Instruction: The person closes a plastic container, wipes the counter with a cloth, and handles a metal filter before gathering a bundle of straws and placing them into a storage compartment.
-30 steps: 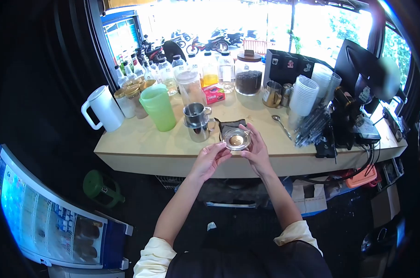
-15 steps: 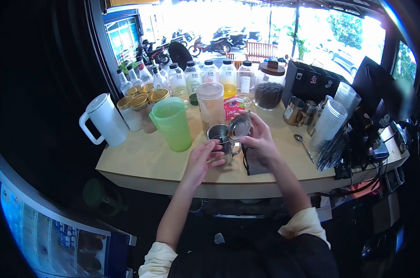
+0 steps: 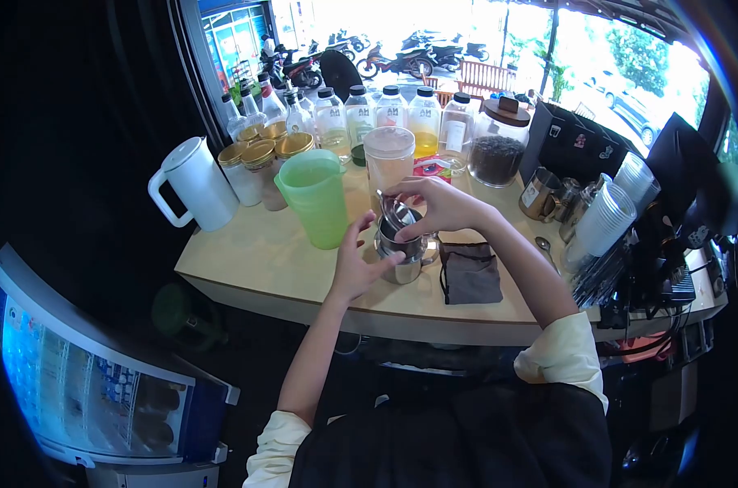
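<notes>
A metal cup (image 3: 403,270) with a side handle stands near the front of the wooden counter, a dark-looking opening at its top. My right hand (image 3: 444,206) pinches a shiny round metal lid (image 3: 396,213), tilted just over the cup's rim. My left hand (image 3: 357,267) is at the cup's left side with fingers and thumb spread, the thumb reaching across its front near the rim. To the right of the cup lies a grey drawstring pouch (image 3: 472,278). Right behind the cup stands a tall clear container (image 3: 389,159).
A green pitcher (image 3: 316,203) and a white jug (image 3: 198,185) stand to the left, near gold-lidded jars (image 3: 260,165). Black-capped bottles (image 3: 391,110) line the back. A wooden-lidded jar (image 3: 497,154), metal pitcher (image 3: 539,195), stacked plastic cups (image 3: 606,215) and a spoon (image 3: 545,246) are rightward.
My right hand has turned over and brought the lid down toward the cup's opening. My left hand's fingers have spread apart, and the view has shifted, showing more of the pouch.
</notes>
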Tool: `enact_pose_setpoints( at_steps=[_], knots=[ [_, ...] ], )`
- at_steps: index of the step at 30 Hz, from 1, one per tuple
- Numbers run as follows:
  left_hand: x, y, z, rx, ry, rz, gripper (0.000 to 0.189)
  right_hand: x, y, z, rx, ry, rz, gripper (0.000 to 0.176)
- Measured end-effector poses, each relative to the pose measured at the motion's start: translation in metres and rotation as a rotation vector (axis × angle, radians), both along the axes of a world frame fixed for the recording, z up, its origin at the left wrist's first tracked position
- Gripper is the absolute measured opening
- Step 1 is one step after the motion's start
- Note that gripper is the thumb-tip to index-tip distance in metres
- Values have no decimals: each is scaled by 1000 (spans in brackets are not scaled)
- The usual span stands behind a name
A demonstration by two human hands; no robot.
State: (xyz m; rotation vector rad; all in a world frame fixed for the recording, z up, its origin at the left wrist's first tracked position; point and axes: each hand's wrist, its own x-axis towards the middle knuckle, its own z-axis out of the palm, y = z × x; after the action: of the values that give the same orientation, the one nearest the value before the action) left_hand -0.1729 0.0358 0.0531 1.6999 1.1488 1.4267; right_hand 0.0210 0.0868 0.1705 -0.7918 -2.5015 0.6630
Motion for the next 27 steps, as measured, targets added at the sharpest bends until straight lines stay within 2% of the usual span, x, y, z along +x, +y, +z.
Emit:
enact_pose_setpoints(
  at_steps=[2,4,7,13,16,17,19,20,22,23,24,25,26,27],
  knots=[
    [5,1,-4,40,155,7,93,-3,1,1,53,-74,7,72],
    [11,4,-6,28,164,26,97,-6,5,-2,57,-157,37,69],
    [14,6,-5,40,132,25,87,-10,6,-2,49,-290,25,65],
    [14,11,-11,68,66,-18,75,-9,-2,3,-5,-305,-22,61],
    [13,10,-17,-1,101,-23,82,-4,0,-8,-7,-239,-19,66],
    [14,7,-20,76,94,11,87,0,0,-15,-10,-239,-22,66],
    [14,2,-29,149,88,38,92,11,-4,-30,416,57,-22,65],
    [13,1,-35,132,124,28,96,19,-8,-35,414,56,-29,65],
    [18,4,-48,118,155,12,100,38,-17,-42,42,306,-218,59],
    [25,5,-56,82,50,-33,99,47,-21,-50,-112,404,-271,46],
    [29,5,-61,42,-52,-78,98,57,-22,-62,-118,400,-277,46],
    [29,2,-53,-24,109,-8,94,64,-23,-75,-165,406,-356,45],
    [29,0,-49,-30,112,-15,94,72,-26,-85,-209,414,-437,43],
    [31,0,-45,-44,120,42,95,77,-36,-83,-388,367,-495,41]
  ],
)
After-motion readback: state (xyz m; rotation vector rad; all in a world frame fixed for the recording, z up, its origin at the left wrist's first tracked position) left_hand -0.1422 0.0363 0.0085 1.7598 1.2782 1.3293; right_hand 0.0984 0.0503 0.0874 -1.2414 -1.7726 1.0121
